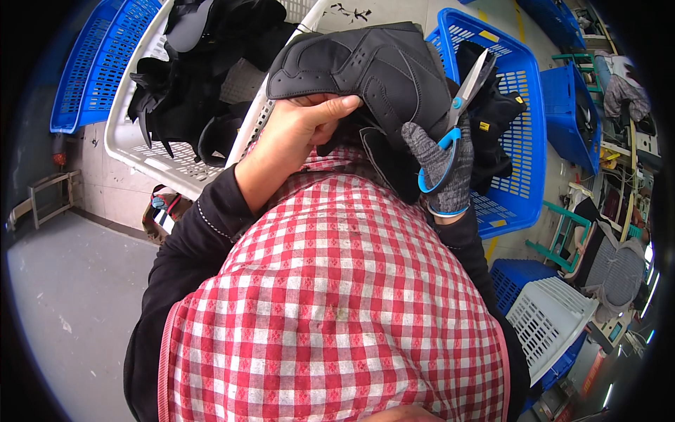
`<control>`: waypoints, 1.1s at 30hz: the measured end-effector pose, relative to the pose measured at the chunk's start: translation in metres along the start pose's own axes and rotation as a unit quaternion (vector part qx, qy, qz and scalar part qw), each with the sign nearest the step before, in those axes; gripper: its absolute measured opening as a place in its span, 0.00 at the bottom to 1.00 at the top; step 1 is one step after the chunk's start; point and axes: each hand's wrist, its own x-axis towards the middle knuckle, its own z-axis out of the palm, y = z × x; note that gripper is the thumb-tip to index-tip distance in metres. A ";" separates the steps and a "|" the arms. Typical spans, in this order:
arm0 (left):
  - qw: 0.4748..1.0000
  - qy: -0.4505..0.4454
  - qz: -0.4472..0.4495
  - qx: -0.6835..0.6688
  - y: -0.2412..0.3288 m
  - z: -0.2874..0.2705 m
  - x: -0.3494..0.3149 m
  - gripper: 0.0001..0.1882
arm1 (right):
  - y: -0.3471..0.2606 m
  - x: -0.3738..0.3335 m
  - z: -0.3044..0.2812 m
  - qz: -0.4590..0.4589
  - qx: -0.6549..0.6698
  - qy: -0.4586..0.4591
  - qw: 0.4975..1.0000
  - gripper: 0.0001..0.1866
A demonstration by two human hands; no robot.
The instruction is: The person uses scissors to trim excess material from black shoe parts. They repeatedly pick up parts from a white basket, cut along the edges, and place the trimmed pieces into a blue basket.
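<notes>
A black shoe upper, with stitched panels and small punched holes, is spread above my lap. My bare left hand pinches its near edge between thumb and fingers. On the right, my right hand wears a grey knitted glove and is closed round scissors with blue handles. Their blades point up and away, beside the upper's right edge. Part of the upper hangs down between my hands, and its underside is mostly hidden.
A white basket holding black pieces stands at the upper left. Right of my hands, a blue basket holds more black pieces. Blue baskets lean at the far left. A white crate sits lower right, near a green metal frame.
</notes>
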 end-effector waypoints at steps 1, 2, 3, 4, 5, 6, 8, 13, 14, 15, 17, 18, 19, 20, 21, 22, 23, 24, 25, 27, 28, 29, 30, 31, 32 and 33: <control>1.000 -0.002 -0.006 0.005 0.000 -0.003 0.001 0.10 | -0.001 0.001 0.000 -0.029 -0.025 0.005 0.999 0.27; 1.000 0.005 -0.010 0.011 -0.001 -0.005 0.002 0.09 | -0.002 0.002 -0.001 -0.057 -0.049 0.010 0.997 0.28; 1.000 -0.005 -0.008 0.006 -0.001 -0.008 0.003 0.09 | -0.003 0.003 -0.002 -0.080 -0.095 0.005 0.992 0.29; 1.000 -0.005 -0.006 0.003 -0.002 -0.009 0.003 0.10 | -0.003 0.003 -0.001 -0.057 -0.067 0.007 0.996 0.30; 1.000 -0.012 -0.005 -0.004 -0.002 -0.010 0.003 0.11 | -0.002 0.002 -0.003 -0.028 -0.061 0.000 0.998 0.32; 1.000 -0.008 0.007 -0.005 -0.002 -0.009 0.004 0.11 | 0.000 0.001 -0.005 -0.036 -0.056 -0.010 0.998 0.34; 0.999 -0.017 0.027 -0.016 -0.002 -0.006 0.004 0.11 | 0.007 0.000 -0.007 0.027 -0.029 -0.005 0.999 0.33; 0.997 0.018 0.060 0.038 -0.001 0.003 0.008 0.08 | 0.009 0.012 -0.025 0.035 0.155 0.016 0.987 0.29; 0.996 0.018 0.075 0.049 -0.001 0.004 0.010 0.07 | 0.001 0.013 -0.035 0.072 0.246 -0.023 0.966 0.28; 0.996 0.023 0.069 0.051 -0.001 0.005 0.011 0.07 | -0.010 0.014 -0.047 0.148 0.328 -0.048 0.932 0.26; 0.996 0.019 0.071 0.056 -0.001 0.007 0.013 0.06 | -0.033 0.008 -0.068 0.247 0.344 -0.088 0.902 0.24; 0.996 0.017 0.070 0.058 -0.002 0.007 0.014 0.08 | -0.043 0.004 -0.076 0.217 0.231 -0.151 0.936 0.23; 0.996 0.014 0.068 0.060 -0.002 0.008 0.015 0.10 | -0.051 -0.004 -0.079 0.106 -0.021 -0.205 0.973 0.23; 0.996 0.021 0.060 0.069 -0.002 0.008 0.016 0.13 | -0.054 -0.005 -0.079 0.125 -0.045 -0.248 0.960 0.26; 0.996 0.009 0.070 0.056 -0.002 0.009 0.017 0.14 | -0.056 -0.006 -0.079 0.086 -0.090 -0.286 0.950 0.27; 0.996 0.008 0.074 0.049 -0.002 0.010 0.017 0.14 | -0.056 -0.008 -0.076 0.092 -0.103 -0.290 0.947 0.27; 0.996 0.008 0.078 0.043 -0.003 0.011 0.017 0.15 | -0.055 -0.008 -0.073 0.086 -0.102 -0.300 0.945 0.28; 0.996 0.007 0.068 0.050 -0.003 0.011 0.017 0.15 | -0.053 -0.008 -0.070 0.103 -0.119 -0.289 0.944 0.28; 0.997 0.006 0.059 0.058 -0.003 0.012 0.017 0.16 | -0.051 -0.008 -0.068 0.109 -0.121 -0.283 0.945 0.28; 0.996 0.007 0.059 0.066 -0.003 0.013 0.017 0.16 | -0.049 -0.008 -0.064 0.110 -0.110 -0.271 0.950 0.27; 0.995 0.008 0.067 0.067 -0.003 0.014 0.017 0.16 | -0.048 -0.008 -0.063 0.106 -0.097 -0.264 0.954 0.26; 0.995 0.008 0.075 0.068 -0.003 0.014 0.018 0.16 | -0.048 -0.008 -0.062 0.102 -0.084 -0.257 0.957 0.25; 0.995 0.002 0.080 0.062 -0.003 0.015 0.018 0.16 | -0.048 -0.008 -0.062 0.091 -0.092 -0.256 0.958 0.25; 0.995 -0.003 0.085 0.055 -0.003 0.015 0.018 0.16 | -0.049 -0.008 -0.062 0.080 -0.100 -0.255 0.958 0.25; 0.995 -0.009 0.082 0.049 -0.004 0.015 0.019 0.16 | -0.049 -0.008 -0.062 0.068 -0.108 -0.256 0.958 0.25; 0.995 -0.008 0.084 0.056 -0.004 0.014 0.019 0.16 | -0.049 -0.007 -0.062 0.069 -0.113 -0.255 0.958 0.25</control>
